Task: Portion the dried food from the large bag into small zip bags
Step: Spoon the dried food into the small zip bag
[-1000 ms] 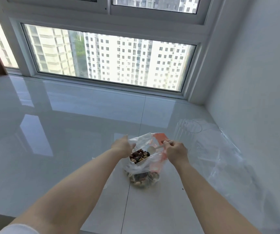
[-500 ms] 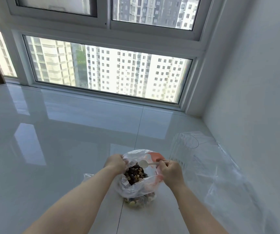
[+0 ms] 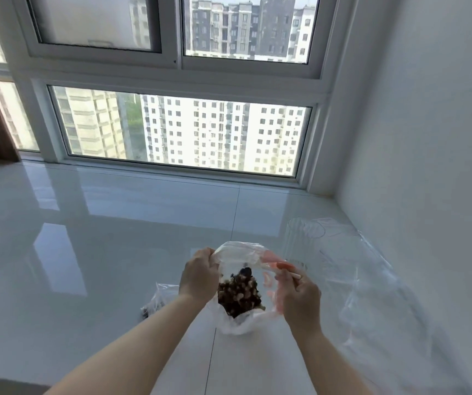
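1. Bag (image 3: 240, 323): the large clear bag sits on the glossy floor (image 3: 86, 252) between both hands, mouth held wide, with the dried food (image 3: 239, 293), dark and pale pieces, heaped inside.
2. Left hand (image 3: 199, 276) grips the bag's left rim, fingers curled over the plastic.
3. Right hand (image 3: 300, 292) pinches a pale scoop handle (image 3: 296, 275) at the right rim; the bowl of the scoop appears to be down in the food, but blur makes that unsure.
4. Risks: the thin rim could slip from the left hand and the mouth collapse; a heaped scoop could shed pieces onto the floor when lifted.
5. A clear cup (image 3: 300, 246) stands just beside the bag, on plastic sheets (image 3: 371, 295) that are probably the small zip bags; their edges are hard to trace.
6. Another crumpled bag (image 3: 160, 297) lies mostly hidden behind the left forearm.
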